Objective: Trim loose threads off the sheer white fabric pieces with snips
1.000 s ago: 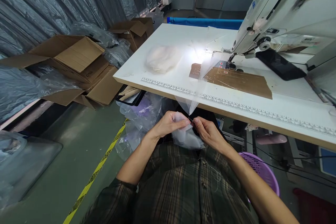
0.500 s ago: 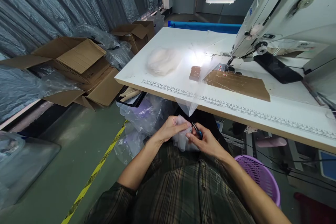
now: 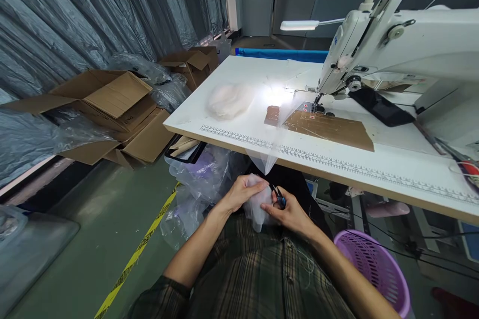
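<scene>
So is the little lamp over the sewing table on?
On. The lamp glows white, and a bright patch lies on the table beside the sewing machine.

Crumpled sheer white fabric (image 3: pixel 257 205) lies in the lap, snips (image 3: pixel 279 201) against it.

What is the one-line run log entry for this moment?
left hand: holds white fabric | right hand: holds small snips at the fabric | place: over lap, below table | sewing machine: untouched

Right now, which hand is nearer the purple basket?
Right. The right hand, holding small snips, is up-left of the purple basket; the left hand grips the white fabric farther left.
</scene>
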### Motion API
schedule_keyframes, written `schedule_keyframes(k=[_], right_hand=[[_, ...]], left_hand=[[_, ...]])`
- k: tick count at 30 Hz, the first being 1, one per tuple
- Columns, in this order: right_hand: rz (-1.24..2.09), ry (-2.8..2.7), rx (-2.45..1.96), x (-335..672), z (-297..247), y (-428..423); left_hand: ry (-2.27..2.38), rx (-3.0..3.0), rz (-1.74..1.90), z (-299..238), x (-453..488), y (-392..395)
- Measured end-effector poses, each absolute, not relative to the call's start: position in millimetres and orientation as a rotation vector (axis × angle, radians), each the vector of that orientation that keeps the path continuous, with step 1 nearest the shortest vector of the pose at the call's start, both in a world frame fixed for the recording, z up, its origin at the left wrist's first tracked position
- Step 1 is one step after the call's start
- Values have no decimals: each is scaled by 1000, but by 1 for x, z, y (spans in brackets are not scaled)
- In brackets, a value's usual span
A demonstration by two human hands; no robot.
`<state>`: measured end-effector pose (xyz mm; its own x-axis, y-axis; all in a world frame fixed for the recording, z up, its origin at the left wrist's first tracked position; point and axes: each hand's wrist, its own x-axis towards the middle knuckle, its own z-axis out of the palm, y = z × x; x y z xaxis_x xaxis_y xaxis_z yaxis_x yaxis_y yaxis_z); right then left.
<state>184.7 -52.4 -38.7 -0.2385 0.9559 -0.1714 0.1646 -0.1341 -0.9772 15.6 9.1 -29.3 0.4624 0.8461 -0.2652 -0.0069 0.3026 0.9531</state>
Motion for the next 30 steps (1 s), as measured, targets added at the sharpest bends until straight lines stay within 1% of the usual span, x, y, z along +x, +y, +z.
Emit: schedule_keyframes(k=[3,6,8,10,11,13,16,19,23,27,30], right_hand=[[1456,-1582,-1249,191,-35,-61],[1284,-1801,-1409,205,-41,-68],[1048,-1866,-1574,214,-46,-70],[852,-1840,-1647,219,-46,-68],[807,-1817,-1636,220,-42,-66],[806,-1780,-1555,221,-30,-60],[863,-1709,-1456,219,-5,-52],[848,-1614,-1430,216,13,-49],[829,-1514,-1376,210,27,-53],[1006,-1481,-1325,199,34,-59],[1065,-1425,-1380,187,36,-61]], left_hand=[[1027,1227,708,-32,15,11],[1172,1589,771,-41,17,10],[1328,1839,985,-44,19,8],[1455,2026,1265,-39,22,7],[1480,2116,1370,-34,24,7],[1462,2314,1456,-21,29,8],[1397,2522,1406,1,35,14],[1340,2510,1390,17,33,17],[1047,2475,1458,36,10,3],[605,2686,1239,56,-7,-31],[400,2762,1008,58,-7,-51]])
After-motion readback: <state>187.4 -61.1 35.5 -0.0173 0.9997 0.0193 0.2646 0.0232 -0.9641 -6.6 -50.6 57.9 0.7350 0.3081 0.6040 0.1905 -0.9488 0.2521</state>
